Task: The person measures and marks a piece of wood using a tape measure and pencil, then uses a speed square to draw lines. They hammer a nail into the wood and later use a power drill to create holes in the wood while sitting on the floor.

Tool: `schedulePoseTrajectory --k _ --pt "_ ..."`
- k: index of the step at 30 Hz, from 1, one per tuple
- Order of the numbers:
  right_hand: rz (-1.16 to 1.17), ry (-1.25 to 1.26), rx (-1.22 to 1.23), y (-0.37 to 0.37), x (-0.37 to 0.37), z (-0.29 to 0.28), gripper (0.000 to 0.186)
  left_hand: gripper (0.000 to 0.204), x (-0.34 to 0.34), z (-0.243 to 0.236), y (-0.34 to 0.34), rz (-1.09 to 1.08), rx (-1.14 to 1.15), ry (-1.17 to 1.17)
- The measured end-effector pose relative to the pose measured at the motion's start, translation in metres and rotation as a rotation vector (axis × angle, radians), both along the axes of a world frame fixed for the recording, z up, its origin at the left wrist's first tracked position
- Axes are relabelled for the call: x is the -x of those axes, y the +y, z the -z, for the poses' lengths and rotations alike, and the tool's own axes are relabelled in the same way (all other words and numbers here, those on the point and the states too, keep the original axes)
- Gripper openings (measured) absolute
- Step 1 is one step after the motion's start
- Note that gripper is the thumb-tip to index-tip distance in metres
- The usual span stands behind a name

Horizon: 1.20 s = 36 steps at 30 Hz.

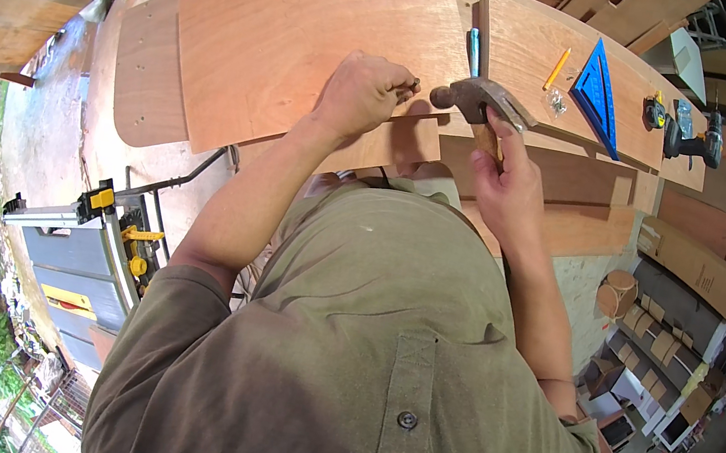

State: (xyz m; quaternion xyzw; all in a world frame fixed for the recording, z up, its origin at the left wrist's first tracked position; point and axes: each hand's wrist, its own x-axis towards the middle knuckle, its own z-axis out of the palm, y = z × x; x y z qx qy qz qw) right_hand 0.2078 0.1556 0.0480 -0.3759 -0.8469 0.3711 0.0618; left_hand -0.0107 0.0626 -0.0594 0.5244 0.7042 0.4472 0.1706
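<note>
My left hand (365, 97) is closed in a pinch at the edge of a large plywood panel (290, 32), on a small dark thing I cannot make out. Just to its right, my right hand (510, 179) grips a claw hammer (480, 102) by its wooden handle near the head, whose round face points toward the left fingertips. A narrow plywood strip (405, 145) lies below the panel's edge, under both hands. A light blue pen-like tool (473, 53) lies beyond the hammer.
On the right board lie a pencil (558, 67), small hardware (556, 102), a blue triangle square (596, 98), a tape measure (655, 110) and a drill (695, 138). A table saw (72, 274) stands lower left; cardboard boxes (688, 266) fill the right side.
</note>
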Motion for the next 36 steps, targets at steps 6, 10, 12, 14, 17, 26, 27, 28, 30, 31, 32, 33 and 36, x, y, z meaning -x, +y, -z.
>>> schedulePoseTrajectory --k 6,10,12,14,17,26,27,28,30,31,32,33,36 --pt "-0.160 0.226 -0.287 -0.008 0.004 -0.055 0.047 0.006 0.001 0.004 0.001 0.028 -0.145 0.147" --pt "-0.227 0.291 -0.370 -0.010 0.008 -0.057 0.044 0.011 0.001 0.007 0.000 0.048 -0.148 0.139" --pt "-0.245 0.103 -0.303 -0.012 0.016 -0.046 0.044 0.011 0.003 0.008 0.000 0.067 -0.094 0.150" --pt "-0.213 -0.007 -0.211 -0.012 0.022 -0.038 0.042 0.010 0.004 0.009 0.000 0.086 -0.077 0.156" --pt "-0.199 0.021 -0.247 -0.015 0.016 -0.044 0.040 0.008 0.003 0.009 0.000 0.069 -0.102 0.152" --pt "-0.296 0.034 -0.330 -0.011 0.015 -0.032 0.033 0.009 0.001 0.004 -0.001 0.040 -0.107 0.189" --pt "-0.277 0.057 -0.328 -0.011 0.014 -0.029 0.032 0.010 0.003 0.004 -0.001 0.069 -0.103 0.176" --pt "-0.264 0.082 -0.327 -0.012 0.013 -0.026 0.032 0.011 0.003 0.004 0.000 0.079 -0.092 0.164" --pt "-0.261 0.145 -0.324 -0.013 0.009 -0.024 0.030 0.013 0.003 0.006 0.000 0.042 -0.159 0.142" --pt "-0.264 0.183 -0.327 -0.015 0.006 -0.025 0.030 0.014 0.002 0.007 0.000 0.038 -0.184 0.126" --pt "-0.263 0.222 -0.336 -0.015 0.005 -0.025 0.030 0.013 0.002 0.009 0.001 0.039 -0.185 0.145" --pt "-0.269 0.165 -0.312 -0.014 0.006 -0.025 0.031 0.012 0.003 0.010 0.001 0.062 -0.183 0.163" --pt "-0.263 0.089 -0.284 -0.013 0.010 -0.023 0.034 0.012 0.003 0.012 0.000 0.069 -0.163 0.182"
